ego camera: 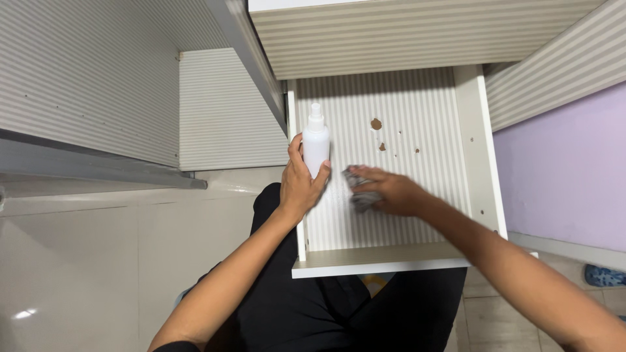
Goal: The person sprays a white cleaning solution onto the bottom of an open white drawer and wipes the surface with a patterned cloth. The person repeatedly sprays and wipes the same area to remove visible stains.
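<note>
Left hand [301,186] wrapped around white plastic spray bottle [315,141], bottle upright at drawer's 9 o'clock edge, right hand [390,191] palm-down, fingers closed over crumpled grey cloth [357,189], pressed on striped floor of open white drawer [391,163], brown chipped spots [376,124] at 12 o'clock.
</note>
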